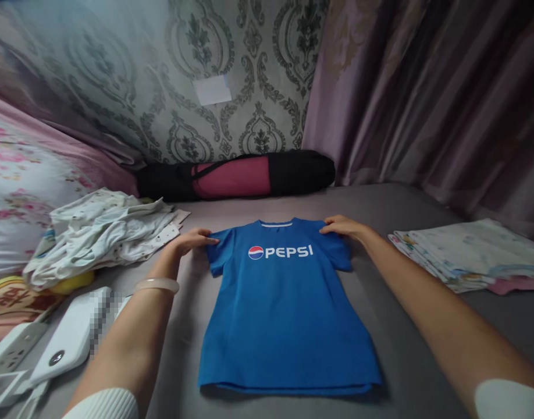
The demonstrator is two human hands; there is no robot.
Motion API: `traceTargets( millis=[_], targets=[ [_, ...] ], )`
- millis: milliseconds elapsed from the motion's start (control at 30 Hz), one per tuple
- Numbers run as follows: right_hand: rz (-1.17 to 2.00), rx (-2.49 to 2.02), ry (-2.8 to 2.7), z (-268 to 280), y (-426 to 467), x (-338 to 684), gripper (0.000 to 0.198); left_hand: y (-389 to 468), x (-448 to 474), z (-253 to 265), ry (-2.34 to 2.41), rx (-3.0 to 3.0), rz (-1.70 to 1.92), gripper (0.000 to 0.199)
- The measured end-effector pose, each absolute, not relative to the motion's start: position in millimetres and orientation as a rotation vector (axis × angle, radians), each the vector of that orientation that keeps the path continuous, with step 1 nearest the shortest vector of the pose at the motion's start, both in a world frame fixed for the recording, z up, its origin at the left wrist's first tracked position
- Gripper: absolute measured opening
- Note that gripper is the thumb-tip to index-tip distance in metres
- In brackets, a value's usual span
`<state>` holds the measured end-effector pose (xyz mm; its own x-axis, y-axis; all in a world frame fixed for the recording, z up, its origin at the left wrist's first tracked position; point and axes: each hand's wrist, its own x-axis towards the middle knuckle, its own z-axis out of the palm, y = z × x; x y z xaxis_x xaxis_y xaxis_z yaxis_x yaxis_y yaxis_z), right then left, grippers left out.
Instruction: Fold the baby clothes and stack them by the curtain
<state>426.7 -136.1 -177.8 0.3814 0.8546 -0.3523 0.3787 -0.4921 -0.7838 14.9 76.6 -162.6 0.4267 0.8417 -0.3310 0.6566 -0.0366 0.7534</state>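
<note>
A blue T-shirt point(288, 314) with a white PEPSI print lies spread front side up on the grey bed sheet, its collar away from me and its hem toward me. My left hand point(192, 240) pinches the outer end of the sleeve on the left. At the opposite shoulder, my right hand point(340, 226) has its fingers closed on the top of the other sleeve. Both arms reach forward along the shirt's sides, and a pale bangle point(156, 284) circles my left wrist.
Rumpled light clothes point(105, 230) lie at left, near a white power bank point(73, 331) and a power strip point(14, 349). At right sits a stack of folded cloths point(472, 250). A black and red long bag point(236, 176) rests against the wall, beside curtains point(393, 87).
</note>
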Motion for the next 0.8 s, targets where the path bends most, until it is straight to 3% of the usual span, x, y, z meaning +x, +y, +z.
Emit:
traceTargets(
  millis=[233,367,600,800],
  targets=[
    [0.825,-2.064,-0.968,-182.7,-129.4,418.0,0.014,67.9,27.9,-179.3,1.351,1.613,0.449,0.042],
    [0.956,-2.031,-0.965,-178.1,-134.7,431.7,0.026,60.8,24.6,-183.5,1.418,1.537,0.54,0.044],
    [1.218,-2.018,-0.969,-165.9,-163.9,461.2,0.028,57.9,6.1,-187.6,1.357,1.367,0.44,0.053],
    [1.026,-1.918,-0.813,-175.1,-178.2,449.8,0.018,47.0,3.8,-188.1,1.321,1.469,0.474,0.034]
  ],
)
